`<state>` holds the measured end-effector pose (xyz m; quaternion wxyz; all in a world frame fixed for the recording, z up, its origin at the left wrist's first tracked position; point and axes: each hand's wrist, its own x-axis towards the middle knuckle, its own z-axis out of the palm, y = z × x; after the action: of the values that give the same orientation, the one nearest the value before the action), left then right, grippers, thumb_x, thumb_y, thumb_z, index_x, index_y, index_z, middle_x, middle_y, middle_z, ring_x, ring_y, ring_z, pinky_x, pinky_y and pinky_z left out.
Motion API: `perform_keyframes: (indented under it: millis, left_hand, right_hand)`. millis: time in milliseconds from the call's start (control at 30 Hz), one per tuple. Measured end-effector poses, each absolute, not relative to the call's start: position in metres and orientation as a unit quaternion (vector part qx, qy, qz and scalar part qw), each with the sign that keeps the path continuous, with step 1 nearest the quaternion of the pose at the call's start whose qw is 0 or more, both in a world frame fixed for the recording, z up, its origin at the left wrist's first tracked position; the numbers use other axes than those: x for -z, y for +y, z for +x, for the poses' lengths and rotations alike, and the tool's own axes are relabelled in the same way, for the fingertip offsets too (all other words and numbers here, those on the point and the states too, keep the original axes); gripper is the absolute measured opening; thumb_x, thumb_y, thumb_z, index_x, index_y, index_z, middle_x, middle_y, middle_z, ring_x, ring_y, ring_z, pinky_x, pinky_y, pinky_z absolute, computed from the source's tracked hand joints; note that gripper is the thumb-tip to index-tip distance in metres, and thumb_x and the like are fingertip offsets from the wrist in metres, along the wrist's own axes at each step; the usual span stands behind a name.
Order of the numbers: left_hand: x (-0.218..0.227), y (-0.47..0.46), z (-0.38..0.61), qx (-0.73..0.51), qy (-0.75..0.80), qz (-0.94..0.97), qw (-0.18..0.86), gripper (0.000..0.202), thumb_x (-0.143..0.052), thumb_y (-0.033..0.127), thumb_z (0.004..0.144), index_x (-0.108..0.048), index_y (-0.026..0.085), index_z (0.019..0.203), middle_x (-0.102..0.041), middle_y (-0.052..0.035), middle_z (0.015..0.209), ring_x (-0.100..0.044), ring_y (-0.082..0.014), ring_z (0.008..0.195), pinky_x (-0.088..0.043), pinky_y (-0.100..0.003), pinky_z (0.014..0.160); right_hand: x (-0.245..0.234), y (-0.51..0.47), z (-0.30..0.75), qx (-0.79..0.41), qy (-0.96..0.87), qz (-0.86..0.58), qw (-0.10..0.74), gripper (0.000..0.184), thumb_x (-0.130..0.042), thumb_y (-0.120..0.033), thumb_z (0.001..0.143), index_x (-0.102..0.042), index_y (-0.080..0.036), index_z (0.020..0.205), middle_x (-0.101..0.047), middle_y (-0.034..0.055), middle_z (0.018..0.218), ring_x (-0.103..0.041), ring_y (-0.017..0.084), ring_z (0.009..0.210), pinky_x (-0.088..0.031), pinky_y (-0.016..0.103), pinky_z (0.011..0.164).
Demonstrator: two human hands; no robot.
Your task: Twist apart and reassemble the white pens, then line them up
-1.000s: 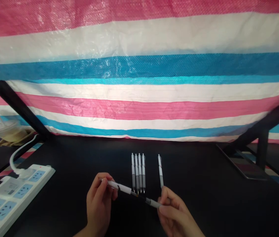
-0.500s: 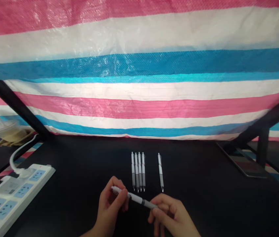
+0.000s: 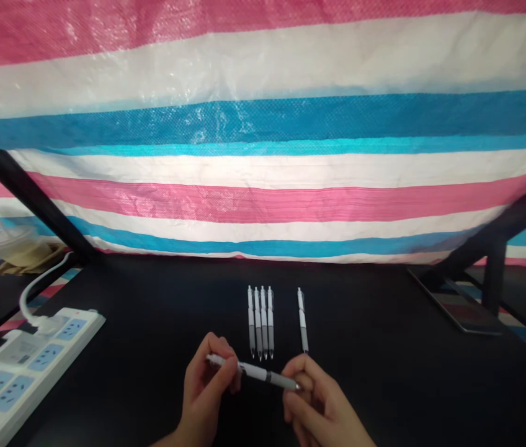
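A white click pen (image 3: 256, 372) with a grey grip lies slantwise between my hands, its metal tip toward the right. My left hand (image 3: 209, 388) pinches its clicker end between thumb and fingers. Around the tip end curl the fingers of my right hand (image 3: 321, 403), with the metal point showing between thumb and forefinger. Beyond my hands, several matching pens (image 3: 261, 323) lie side by side on the black table (image 3: 165, 310), tips toward me. One more such pen (image 3: 302, 316) lies apart to their right, its tip just behind my right hand.
At the left stands a white power strip (image 3: 35, 366) with a plugged-in white cable (image 3: 25, 298). A dark flat phone or tablet (image 3: 453, 304) lies at the right edge. Striped sheeting (image 3: 263, 174) hangs behind the table between black frame bars (image 3: 35, 198). A plastic cup (image 3: 12, 239) stands far left.
My right hand has loosened and shifted slightly, so that the pen's metal tip now shows. The left hand and pen have moved only a little to the left.
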<state>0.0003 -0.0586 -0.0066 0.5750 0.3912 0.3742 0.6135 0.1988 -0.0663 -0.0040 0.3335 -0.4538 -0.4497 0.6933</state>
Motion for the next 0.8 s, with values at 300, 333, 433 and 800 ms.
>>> perform_keyframes:
  millis: [300, 333, 433, 800]
  left_hand:
    - [0.0066, -0.0586, -0.0002, -0.620, 0.361, 0.386, 0.580, 0.018, -0.065, 0.029, 0.087, -0.058, 0.018, 0.076, -0.052, 0.0017, 0.066, -0.047, -0.0101, 0.054, -0.034, -0.024, 0.052]
    - [0.0065, -0.0585, -0.0003, -0.619, 0.364, 0.385, 0.580, 0.019, -0.065, 0.029, 0.087, -0.057, 0.018, 0.075, -0.052, 0.0016, 0.065, -0.047, -0.0103, 0.054, -0.034, -0.024, 0.052]
    - [0.0062, -0.0583, -0.0003, -0.618, 0.369, 0.379, 0.582, 0.019, -0.066, 0.030, 0.087, -0.058, 0.018, 0.074, -0.053, 0.0011, 0.067, -0.047, -0.0103, 0.054, -0.034, -0.024, 0.052]
    - [0.0079, -0.0584, -0.0012, -0.621, 0.359, 0.373, 0.588, 0.017, -0.066, 0.028, 0.087, -0.058, 0.018, 0.076, -0.053, 0.0011, 0.069, -0.048, -0.0097, 0.054, -0.034, -0.023, 0.051]
  right_hand:
    - [0.0054, -0.0671, 0.1970, -0.701, -0.448, -0.454, 0.319, 0.053, -0.065, -0.068, 0.074, -0.050, -0.020, 0.089, -0.064, -0.0036, 0.063, -0.049, 0.005, 0.034, -0.028, 0.015, 0.034]
    - [0.0044, -0.0666, 0.1969, -0.697, -0.444, -0.459, 0.326, 0.053, -0.071, -0.065, 0.071, -0.048, -0.021, 0.089, -0.064, -0.0046, 0.066, -0.049, 0.005, 0.035, -0.028, 0.015, 0.033]
    - [0.0044, -0.0649, 0.1977, -0.691, -0.459, -0.464, 0.310, 0.048, -0.063, -0.066, 0.079, -0.049, -0.020, 0.078, -0.061, -0.0027, 0.058, -0.052, 0.006, 0.037, -0.023, 0.014, 0.033]
    - [0.0063, -0.0642, 0.1999, -0.694, -0.482, -0.449, 0.291, 0.055, -0.053, -0.072, 0.082, -0.054, -0.017, 0.075, -0.058, -0.0015, 0.055, -0.048, 0.005, 0.037, -0.021, 0.016, 0.034]
